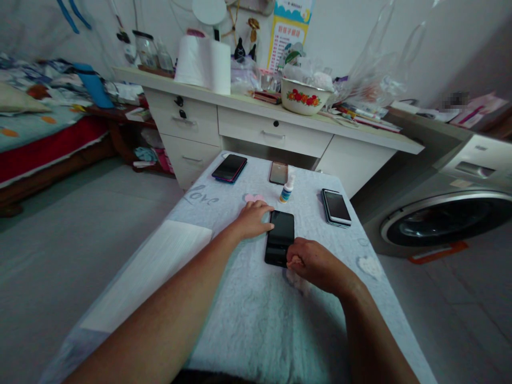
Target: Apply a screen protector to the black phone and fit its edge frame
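Observation:
A black smartphone (283, 228) lies on the cloth-covered table, its dark, glossy screen facing up. My left hand (255, 218) rests against its left edge with thumb and forefinger spread apart, touching the side and near the top corner. Over the phone's lower right edge, my right hand (310, 261) is closed, the fingers curled down. Whatever may be inside those fingers is hidden. Just beyond the phone stands a small white spray bottle (287, 191) with a blue and yellow label.
Stacked phones (230, 168) lie at the table's far left, more phones (336, 207) at the right, and a phone-shaped case (279, 173) at the back. Behind runs a white desk (248, 120) holding a flowered bowl (304, 97) and paper rolls (203, 63). A washing machine (436, 160) stands right.

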Action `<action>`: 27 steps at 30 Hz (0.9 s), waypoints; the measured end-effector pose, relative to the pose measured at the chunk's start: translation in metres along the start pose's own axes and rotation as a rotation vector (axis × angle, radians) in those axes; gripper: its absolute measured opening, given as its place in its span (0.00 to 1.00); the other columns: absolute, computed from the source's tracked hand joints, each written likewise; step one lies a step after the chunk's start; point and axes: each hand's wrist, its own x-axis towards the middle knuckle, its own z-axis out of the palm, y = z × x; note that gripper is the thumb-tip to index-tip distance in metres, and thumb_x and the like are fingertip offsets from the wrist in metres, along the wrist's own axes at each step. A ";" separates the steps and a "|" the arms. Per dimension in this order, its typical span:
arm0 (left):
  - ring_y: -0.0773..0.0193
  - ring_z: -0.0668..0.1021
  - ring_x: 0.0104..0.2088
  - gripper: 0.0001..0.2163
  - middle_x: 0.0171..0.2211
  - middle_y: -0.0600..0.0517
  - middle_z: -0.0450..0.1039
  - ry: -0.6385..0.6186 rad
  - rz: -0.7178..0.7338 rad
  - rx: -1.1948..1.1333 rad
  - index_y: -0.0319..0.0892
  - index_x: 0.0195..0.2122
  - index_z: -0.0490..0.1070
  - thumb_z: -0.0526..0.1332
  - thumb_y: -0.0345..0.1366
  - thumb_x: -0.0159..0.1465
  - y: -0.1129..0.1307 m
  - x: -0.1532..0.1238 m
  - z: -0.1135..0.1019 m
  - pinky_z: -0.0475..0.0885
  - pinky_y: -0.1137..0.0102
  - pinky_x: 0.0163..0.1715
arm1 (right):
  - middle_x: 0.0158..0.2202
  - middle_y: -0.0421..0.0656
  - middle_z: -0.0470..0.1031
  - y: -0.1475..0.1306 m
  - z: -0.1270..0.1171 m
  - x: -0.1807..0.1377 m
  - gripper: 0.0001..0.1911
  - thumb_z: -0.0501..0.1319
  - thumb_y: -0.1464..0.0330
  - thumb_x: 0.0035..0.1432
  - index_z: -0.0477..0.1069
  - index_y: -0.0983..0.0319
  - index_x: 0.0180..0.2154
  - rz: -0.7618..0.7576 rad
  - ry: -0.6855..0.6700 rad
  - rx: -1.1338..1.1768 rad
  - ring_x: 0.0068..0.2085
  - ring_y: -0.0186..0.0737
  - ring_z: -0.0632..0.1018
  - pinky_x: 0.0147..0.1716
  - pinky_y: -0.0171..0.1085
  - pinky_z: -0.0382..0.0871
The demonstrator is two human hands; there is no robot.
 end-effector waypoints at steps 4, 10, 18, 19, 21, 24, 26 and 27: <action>0.50 0.60 0.61 0.32 0.61 0.46 0.59 -0.114 0.032 0.011 0.47 0.60 0.60 0.65 0.44 0.54 -0.001 -0.004 -0.010 0.58 0.59 0.60 | 0.31 0.41 0.69 0.001 -0.001 0.000 0.08 0.56 0.76 0.54 0.72 0.64 0.27 0.011 -0.004 0.000 0.29 0.31 0.67 0.30 0.32 0.55; 0.49 0.56 0.63 0.36 0.63 0.45 0.55 -0.183 0.038 0.004 0.45 0.62 0.56 0.65 0.46 0.53 0.000 -0.006 -0.015 0.54 0.60 0.61 | 0.32 0.41 0.68 -0.003 0.005 0.005 0.08 0.56 0.76 0.56 0.71 0.64 0.28 -0.041 0.040 0.010 0.30 0.30 0.67 0.31 0.31 0.56; 0.48 0.57 0.63 0.36 0.63 0.45 0.56 -0.169 0.031 0.003 0.45 0.61 0.58 0.66 0.46 0.52 0.000 -0.005 -0.013 0.56 0.59 0.60 | 0.35 0.42 0.67 -0.019 0.025 0.023 0.07 0.56 0.77 0.57 0.72 0.64 0.31 -0.108 0.117 0.080 0.31 0.31 0.68 0.33 0.31 0.60; 0.48 0.57 0.63 0.36 0.63 0.45 0.56 -0.167 0.032 0.003 0.45 0.61 0.58 0.66 0.46 0.52 0.000 -0.005 -0.013 0.56 0.59 0.60 | 0.36 0.42 0.68 -0.020 0.027 0.025 0.07 0.57 0.77 0.57 0.72 0.64 0.31 -0.125 0.132 0.084 0.32 0.31 0.69 0.33 0.31 0.61; 0.48 0.57 0.63 0.36 0.63 0.45 0.56 -0.160 0.036 0.001 0.46 0.61 0.58 0.66 0.46 0.52 -0.001 -0.004 -0.012 0.55 0.58 0.60 | 0.37 0.43 0.68 -0.021 0.030 0.028 0.08 0.57 0.78 0.56 0.72 0.64 0.31 -0.155 0.161 0.089 0.34 0.32 0.70 0.35 0.31 0.62; 0.48 0.58 0.63 0.35 0.63 0.46 0.57 -0.149 0.049 -0.003 0.48 0.61 0.58 0.66 0.46 0.52 -0.003 -0.004 -0.011 0.56 0.58 0.60 | 0.38 0.43 0.68 -0.021 0.030 0.027 0.07 0.57 0.77 0.57 0.72 0.64 0.31 -0.158 0.156 0.086 0.35 0.33 0.70 0.36 0.32 0.62; 0.48 0.58 0.63 0.35 0.62 0.46 0.57 -0.148 0.055 -0.004 0.47 0.61 0.58 0.66 0.46 0.52 -0.003 -0.004 -0.011 0.56 0.58 0.60 | 0.37 0.43 0.68 -0.019 0.026 0.025 0.07 0.57 0.77 0.57 0.73 0.64 0.31 -0.131 0.117 0.088 0.33 0.32 0.70 0.35 0.32 0.62; 0.48 0.58 0.63 0.35 0.62 0.46 0.58 -0.148 0.056 -0.005 0.47 0.61 0.58 0.66 0.46 0.52 -0.003 -0.004 -0.011 0.56 0.58 0.60 | 0.36 0.43 0.68 -0.018 0.024 0.023 0.07 0.57 0.76 0.58 0.73 0.64 0.32 -0.117 0.102 0.092 0.32 0.31 0.70 0.34 0.31 0.61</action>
